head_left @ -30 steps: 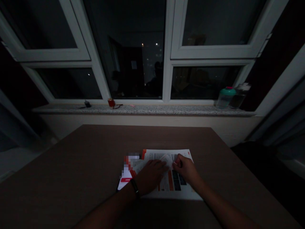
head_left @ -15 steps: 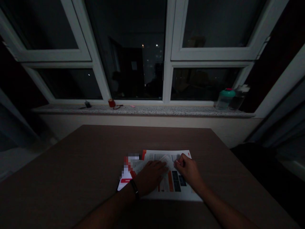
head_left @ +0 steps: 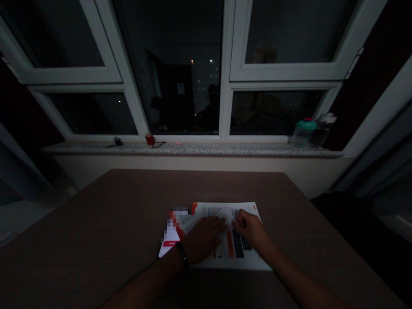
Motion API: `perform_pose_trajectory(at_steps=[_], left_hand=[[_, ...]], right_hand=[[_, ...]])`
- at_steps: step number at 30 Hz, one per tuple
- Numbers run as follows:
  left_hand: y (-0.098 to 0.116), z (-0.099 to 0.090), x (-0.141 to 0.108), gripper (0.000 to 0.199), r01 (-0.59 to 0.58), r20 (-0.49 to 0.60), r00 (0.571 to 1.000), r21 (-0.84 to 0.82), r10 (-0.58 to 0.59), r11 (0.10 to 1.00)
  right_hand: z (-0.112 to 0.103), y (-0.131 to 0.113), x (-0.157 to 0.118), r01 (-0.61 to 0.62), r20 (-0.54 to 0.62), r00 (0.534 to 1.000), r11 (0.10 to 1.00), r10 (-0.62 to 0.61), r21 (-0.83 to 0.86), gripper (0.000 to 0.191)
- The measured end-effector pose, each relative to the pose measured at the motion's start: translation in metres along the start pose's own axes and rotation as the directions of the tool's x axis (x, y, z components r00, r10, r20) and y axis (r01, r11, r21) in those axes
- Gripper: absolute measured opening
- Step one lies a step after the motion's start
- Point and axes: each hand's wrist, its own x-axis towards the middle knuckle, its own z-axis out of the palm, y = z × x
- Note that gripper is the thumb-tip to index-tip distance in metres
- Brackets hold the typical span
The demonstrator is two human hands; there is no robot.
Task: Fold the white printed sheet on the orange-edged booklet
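My left hand (head_left: 207, 238), with a dark band on its wrist, lies flat with fingers stretched over a loose whitish sheet (head_left: 228, 214). Under that sheet is a printed booklet (head_left: 251, 262) with orange and dark blocks. My right hand (head_left: 251, 225) is closed in a pinch at the sheet's right side, over the booklet. A small pale bit shows at its fingertips; its kind is too small and dark to tell. Left of the booklet, a lit phone-like screen (head_left: 165, 251) with a pink bar lies partly under the paper and is partly blurred out.
The brown table (head_left: 128, 206) reaches to the wall under a window. On the stone sill (head_left: 206, 149) stand a small red jar (head_left: 149, 139), a dark little bottle (head_left: 118, 140), a green-lidded jug (head_left: 304, 133) and a clear bottle (head_left: 323, 128). The room is dim.
My right hand has shifted slightly left, closer to the fingers of my left hand, still pinched. My left hand stays in place on the sheet.
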Motion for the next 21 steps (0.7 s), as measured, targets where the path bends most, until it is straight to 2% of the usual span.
perform_pose_trajectory(at_steps=[5, 12, 18, 21], left_hand=[[-0.001, 0.001, 0.0, 0.05, 0.006, 0.006, 1.0, -0.005, -0.006, 1.0], [-0.004, 0.005, -0.001, 0.049, -0.009, -0.013, 1.0, -0.003, 0.009, 1.0], [0.001, -0.001, 0.0, 0.056, -0.024, -0.017, 1.0, -0.005, 0.023, 1.0], [0.004, -0.006, 0.001, 0.058, -0.028, -0.012, 1.0, -0.012, 0.028, 1.0]], right_hand=[[-0.002, 0.003, 0.002, -0.059, -0.096, 0.994, 0.995, 0.051, -0.079, 0.015], [-0.006, 0.005, 0.0, -0.096, -0.152, 0.986, 0.986, 0.076, -0.133, 0.014], [-0.007, 0.006, -0.002, -0.086, -0.208, 0.975, 0.996, 0.081, -0.017, 0.015], [-0.008, 0.005, -0.003, -0.071, -0.169, 0.982, 0.996, 0.078, 0.047, 0.015]])
